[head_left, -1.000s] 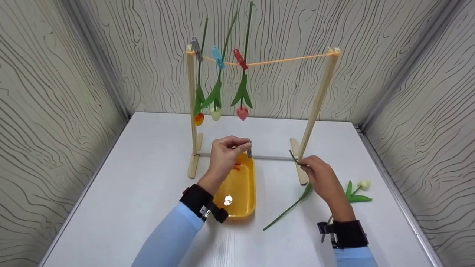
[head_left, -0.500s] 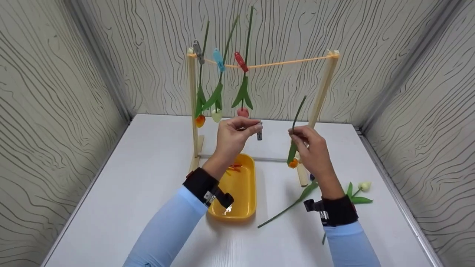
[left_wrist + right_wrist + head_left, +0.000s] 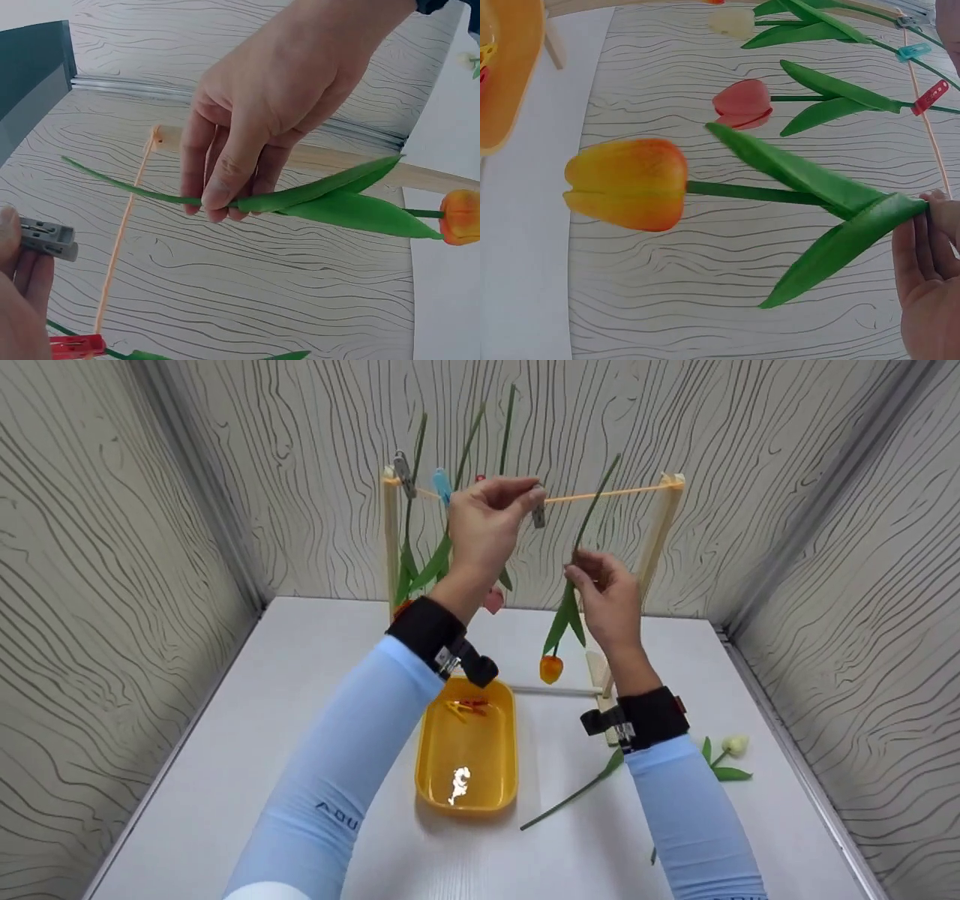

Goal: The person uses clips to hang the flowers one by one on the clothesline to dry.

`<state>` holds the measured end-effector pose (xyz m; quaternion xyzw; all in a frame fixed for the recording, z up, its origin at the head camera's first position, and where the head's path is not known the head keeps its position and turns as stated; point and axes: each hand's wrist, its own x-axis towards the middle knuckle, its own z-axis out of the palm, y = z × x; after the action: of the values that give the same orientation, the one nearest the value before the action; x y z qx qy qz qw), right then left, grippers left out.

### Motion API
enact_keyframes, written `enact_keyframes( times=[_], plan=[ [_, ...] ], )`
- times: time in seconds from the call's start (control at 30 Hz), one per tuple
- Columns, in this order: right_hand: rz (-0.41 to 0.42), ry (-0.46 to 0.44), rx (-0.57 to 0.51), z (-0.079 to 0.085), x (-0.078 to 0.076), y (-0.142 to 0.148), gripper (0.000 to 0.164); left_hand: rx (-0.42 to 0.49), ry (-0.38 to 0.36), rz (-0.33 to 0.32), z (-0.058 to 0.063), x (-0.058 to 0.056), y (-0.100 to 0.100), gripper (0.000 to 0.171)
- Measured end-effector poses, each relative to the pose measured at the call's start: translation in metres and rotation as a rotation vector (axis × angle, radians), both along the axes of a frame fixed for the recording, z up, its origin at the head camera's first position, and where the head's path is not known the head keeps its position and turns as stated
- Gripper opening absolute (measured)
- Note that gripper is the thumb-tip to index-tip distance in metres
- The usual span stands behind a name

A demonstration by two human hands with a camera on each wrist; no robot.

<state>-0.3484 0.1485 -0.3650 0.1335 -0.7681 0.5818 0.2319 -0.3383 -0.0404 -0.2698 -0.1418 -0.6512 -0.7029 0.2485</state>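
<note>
My left hand [image 3: 491, 521] pinches a grey clothespin [image 3: 538, 514] by one end, right at the orange string [image 3: 607, 493] in the head view. My right hand [image 3: 611, 592] pinches the stem of an orange-yellow tulip [image 3: 551, 669] just above its leaves. The tulip hangs head down, and its bare stem end crosses the string in the head view. To the left, a grey clothespin [image 3: 403, 474], a blue clothespin [image 3: 441, 484] and a red clothespin [image 3: 930, 97] hold tulips upside down on the string. One of these is a pink tulip [image 3: 742, 103], partly hidden by my left arm in the head view.
The string runs between two wooden posts [image 3: 661, 532]. Below stands a yellow tray [image 3: 512, 765] with red and yellow clothespins [image 3: 466, 707] in it. At the right, a white tulip [image 3: 735, 745] and another green stem [image 3: 570, 797] lie on the white table [image 3: 300, 675].
Both hands have risen from low over the table to the string. The left carries the grey clothespin up from the tray; the right has lifted the orange-yellow tulip, now hanging in full view.
</note>
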Motion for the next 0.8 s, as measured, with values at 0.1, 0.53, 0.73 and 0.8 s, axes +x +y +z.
enact_keyframes(
  times=[0.1,0.53,0.73,0.8],
  plan=[
    [-0.004,0.017,-0.044,0.01,-0.008,-0.009,0.026,-0.012,-0.011,0.041,0.012,-0.009,0.004,0.017],
    [-0.025,0.053,-0.11,0.022,-0.026,-0.043,0.024,-0.148,-0.054,0.193,0.018,-0.022,0.013,0.017],
    [-0.019,0.025,-0.105,0.023,-0.031,-0.051,0.024,-0.143,-0.076,0.194,0.017,-0.024,0.014,0.018],
    [-0.016,0.016,-0.104,0.024,-0.032,-0.053,0.024,-0.124,-0.095,0.177,0.016,-0.023,0.014,0.018]
  ],
)
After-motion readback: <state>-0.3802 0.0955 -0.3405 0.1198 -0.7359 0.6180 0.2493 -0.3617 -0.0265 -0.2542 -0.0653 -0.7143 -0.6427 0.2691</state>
